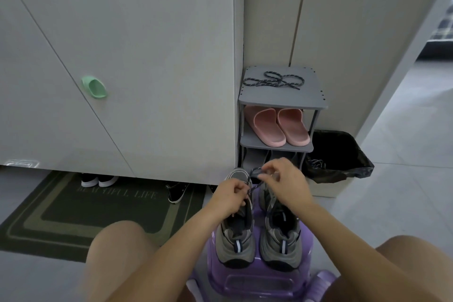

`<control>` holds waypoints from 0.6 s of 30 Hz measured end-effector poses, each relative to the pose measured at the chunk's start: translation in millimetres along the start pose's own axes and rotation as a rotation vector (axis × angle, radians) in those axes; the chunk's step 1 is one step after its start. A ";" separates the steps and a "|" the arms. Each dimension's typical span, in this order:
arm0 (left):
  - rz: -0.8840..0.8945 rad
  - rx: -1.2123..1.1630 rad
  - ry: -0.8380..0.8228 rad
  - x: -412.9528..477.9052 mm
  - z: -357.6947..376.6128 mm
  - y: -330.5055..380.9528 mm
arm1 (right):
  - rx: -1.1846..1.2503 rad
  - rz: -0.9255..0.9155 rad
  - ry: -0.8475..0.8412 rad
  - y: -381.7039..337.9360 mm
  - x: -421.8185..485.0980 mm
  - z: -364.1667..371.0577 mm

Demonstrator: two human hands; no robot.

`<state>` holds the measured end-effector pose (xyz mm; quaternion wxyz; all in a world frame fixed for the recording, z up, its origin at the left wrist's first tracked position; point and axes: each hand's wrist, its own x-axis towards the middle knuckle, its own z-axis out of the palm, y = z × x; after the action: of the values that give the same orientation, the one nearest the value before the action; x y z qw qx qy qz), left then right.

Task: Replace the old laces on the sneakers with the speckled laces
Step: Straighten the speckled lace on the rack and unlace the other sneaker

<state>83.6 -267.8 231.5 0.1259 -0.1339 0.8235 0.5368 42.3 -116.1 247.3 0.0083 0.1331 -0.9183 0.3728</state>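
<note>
Far left, a dark doormat lies on the floor, its lettering too blurred to read fully & its left corner cut off by the frame. Above it is a pale cabinet door w/ a green handle. Under the cabinet's lower edge only the toes of a black-and-white pair show, then one black sneaker, partly tucked under. Center: a person sitting, knees at the bottom edge, both forearms stretched fwd. The left hand has its fingers curled, pinching a speckled lace just over the left sneaker; its fingertips are hidden behind the knuckles. The right hand pinches a loop of the same lace betw. thumb & forefinger, a bit higher & farther out. Can't tell which eyelets the lace runs through, as the hands cover the front of the shoe. The right sneaker sits just beside its mate, both heels toward the person, on a clear purple stool whose lower part is cut off. Behind stands a grey shoe rack: a second speckled lace lies looped on top, pink slippers sit on the shelf below, and the bottom shelf is mostly hidden by the hands. Right of it is a bin w/ a black bag, a stringy tangle at its rim, too dim to identify.
</note>
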 end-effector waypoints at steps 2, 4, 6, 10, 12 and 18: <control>-0.016 -0.033 0.009 2.0 -0.4 0.1 | -0.097 -0.141 -0.181 3.5 -4.4 8.3; -0.025 -0.047 0.024 4.5 0.4 -0.4 | -0.166 -0.164 -0.293 7.6 -6.2 16.3; -0.011 -0.009 0.057 8.1 2.2 -3.2 | -0.203 -0.138 -0.298 10.1 -5.4 19.7; 0.099 0.421 0.229 13.2 4.6 -18.4 | -0.303 -0.032 -0.269 14.6 -1.6 17.9; 0.060 0.556 0.215 11.9 8.0 -24.9 | -0.358 -0.004 -0.299 17.0 0.3 19.4; -0.035 0.526 0.145 18.2 19.5 -38.0 | -0.443 0.008 -0.321 19.7 2.1 33.5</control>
<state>81.4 -266.2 185.2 0.1064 -0.1490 0.9390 0.2913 38.2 -126.1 209.9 -0.1099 0.1820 -0.9675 0.1371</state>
